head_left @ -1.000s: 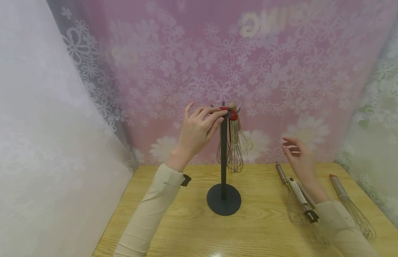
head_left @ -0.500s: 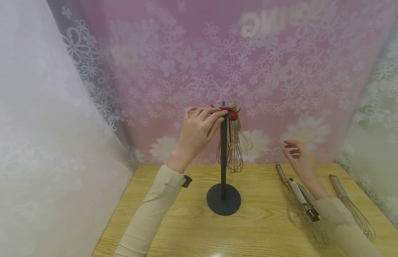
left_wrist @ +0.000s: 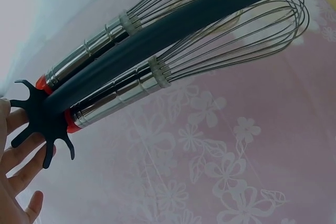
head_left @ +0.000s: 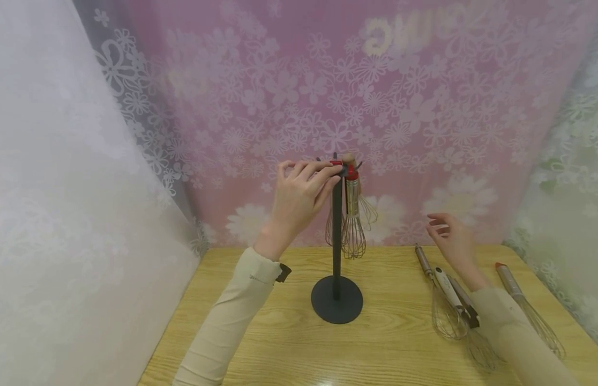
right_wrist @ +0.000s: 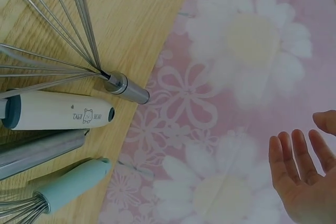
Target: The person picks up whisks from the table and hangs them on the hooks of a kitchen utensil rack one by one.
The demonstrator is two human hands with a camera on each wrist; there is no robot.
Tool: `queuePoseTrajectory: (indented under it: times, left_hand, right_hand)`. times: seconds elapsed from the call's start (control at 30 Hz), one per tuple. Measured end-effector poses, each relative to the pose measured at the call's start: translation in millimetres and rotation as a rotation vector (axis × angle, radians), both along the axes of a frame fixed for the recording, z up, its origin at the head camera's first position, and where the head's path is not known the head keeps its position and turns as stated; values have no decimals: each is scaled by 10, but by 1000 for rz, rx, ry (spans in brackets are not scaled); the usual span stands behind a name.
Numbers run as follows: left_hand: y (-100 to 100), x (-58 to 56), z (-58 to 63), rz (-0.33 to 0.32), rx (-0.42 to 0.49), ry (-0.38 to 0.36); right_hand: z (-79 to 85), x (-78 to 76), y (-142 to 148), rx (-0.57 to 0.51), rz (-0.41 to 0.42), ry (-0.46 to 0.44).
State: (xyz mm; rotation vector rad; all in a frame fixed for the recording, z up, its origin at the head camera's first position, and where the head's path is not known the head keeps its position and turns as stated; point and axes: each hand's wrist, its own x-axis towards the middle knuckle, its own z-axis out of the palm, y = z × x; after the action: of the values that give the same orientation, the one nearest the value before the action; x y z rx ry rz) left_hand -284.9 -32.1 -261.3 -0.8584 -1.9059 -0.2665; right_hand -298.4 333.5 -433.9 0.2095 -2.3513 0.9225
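Ctr frame: our spread-fingered L hand (head_left: 299, 193) touches blk stand (head_left: 336, 236) hung w/ 2 red-tipped whisks (head_left: 352, 197); at rt, our loose-fingered R hand (head_left: 455, 244) hovers nr white-handled whisk (head_left: 446, 285) on desk (head_left: 270, 343).

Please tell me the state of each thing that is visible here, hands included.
Black stand, upright
Two red-ended whisks, hanging on stand
Wood-ended whisk, hanging, partly hidden
Silver-handled whisk, lying on table
White-handled whisk, lying down
Grey metal handle, lying down
Mint-green whisk, lying down
Red-tipped whisk, lying down
Left hand, at stand's top
Right hand, raised, holding nothing
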Motion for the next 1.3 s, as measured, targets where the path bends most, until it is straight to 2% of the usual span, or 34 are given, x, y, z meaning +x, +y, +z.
queuePoseTrajectory:
  times: [0.3, 0.67, 1.03, 1.3]
  left_hand:
    - [35, 18, 0, 30, 20, 28]
    - [80, 34, 9, 71, 30, 61]
    - [99, 38, -2, 76, 32, 59]
    - [117, 47, -14, 72, 33, 46]
  right_hand:
    - [-83, -164, 37, 35, 4, -140]
    - [-223, -314, 69, 15, 50, -185]
    - [-354, -415, 174, -45, 111, -435]
    - [-458, -428, 210, -59, 162, -501]
